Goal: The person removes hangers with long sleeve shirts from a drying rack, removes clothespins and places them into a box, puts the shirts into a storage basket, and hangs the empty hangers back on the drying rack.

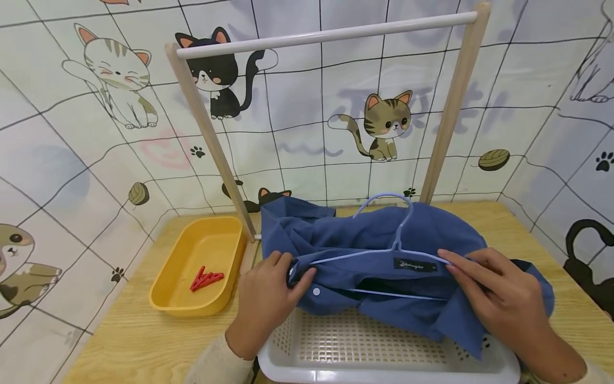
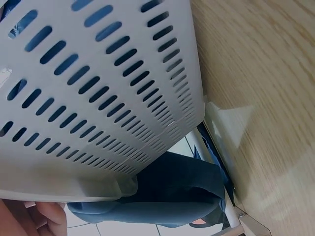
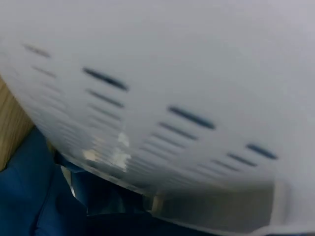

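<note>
Shirt (image 1: 326, 232), dark blue and bunched, lies directly between your two hands, spread over the far part of a white slotted basket (image 1: 384, 375). Your left hand (image 1: 268, 285) has its fingers curled over the edge of the cloth, thumb on the near side, gripping it just beside a small white button (image 1: 316, 292). Your right hand (image 1: 503, 296) is nearly closed, pinching the neckline and the arm of a light blue hanger (image 1: 396, 246) between thumb and fingers; the fingers further back are partly hidden, so their exact curl cannot be told.

The hanger sits in the neck opening, its hook standing up behind the collar and its lower bar showing across the gap. A black label (image 1: 415, 265) lies between your hands, nearer your right one. One sleeve trails out beyond your right wrist.

Your left wrist view shows fingertips beside the basket's rim, with cloth hanging past it; your right wrist view is blurred and filled mostly by the basket wall.

On the bench (image 1: 120, 346), left of your left hand, a yellow tray (image 1: 160, 308) holds red clips (image 1: 206, 279). A wooden rack with a white rail (image 1: 326, 36) stands behind the shirt.
</note>
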Motion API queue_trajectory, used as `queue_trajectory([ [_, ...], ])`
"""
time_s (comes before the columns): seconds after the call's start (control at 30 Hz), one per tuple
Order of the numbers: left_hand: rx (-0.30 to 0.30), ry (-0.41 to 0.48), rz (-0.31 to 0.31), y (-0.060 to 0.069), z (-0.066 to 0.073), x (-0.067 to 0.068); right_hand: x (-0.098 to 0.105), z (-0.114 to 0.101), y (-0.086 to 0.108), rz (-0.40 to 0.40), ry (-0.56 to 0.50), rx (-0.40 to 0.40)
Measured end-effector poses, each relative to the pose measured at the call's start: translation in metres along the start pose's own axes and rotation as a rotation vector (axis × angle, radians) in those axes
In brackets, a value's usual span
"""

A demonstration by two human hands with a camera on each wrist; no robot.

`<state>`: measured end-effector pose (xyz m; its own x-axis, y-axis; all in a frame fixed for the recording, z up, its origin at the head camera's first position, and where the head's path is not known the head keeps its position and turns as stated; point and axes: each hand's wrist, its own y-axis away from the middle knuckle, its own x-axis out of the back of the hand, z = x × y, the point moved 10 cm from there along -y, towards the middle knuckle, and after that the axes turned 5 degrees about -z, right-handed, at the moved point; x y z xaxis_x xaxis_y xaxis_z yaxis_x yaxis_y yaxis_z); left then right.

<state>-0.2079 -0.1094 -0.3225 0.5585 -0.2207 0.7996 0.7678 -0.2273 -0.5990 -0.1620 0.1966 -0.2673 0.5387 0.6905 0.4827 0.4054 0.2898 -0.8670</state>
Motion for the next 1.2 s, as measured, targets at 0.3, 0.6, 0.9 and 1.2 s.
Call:
queue_trajectory([
  [0.3,0.021,0.042,-0.016,-0.001,-0.001,-0.002,-0.003,0.004,0.000,-0.054,-0.016,-0.041],
  [0.6,-0.012,0.094,0.004,-0.001,0.000,0.000,-0.005,0.009,0.003,-0.084,0.017,-0.056],
  [0.9,0.032,0.208,-0.058,-0.001,-0.006,-0.005,-0.004,0.009,0.004,-0.070,0.045,-0.042],
  [1.2,0.094,0.295,-0.028,0.000,-0.014,-0.005,0.000,0.009,0.006,-0.006,0.073,-0.041],
])
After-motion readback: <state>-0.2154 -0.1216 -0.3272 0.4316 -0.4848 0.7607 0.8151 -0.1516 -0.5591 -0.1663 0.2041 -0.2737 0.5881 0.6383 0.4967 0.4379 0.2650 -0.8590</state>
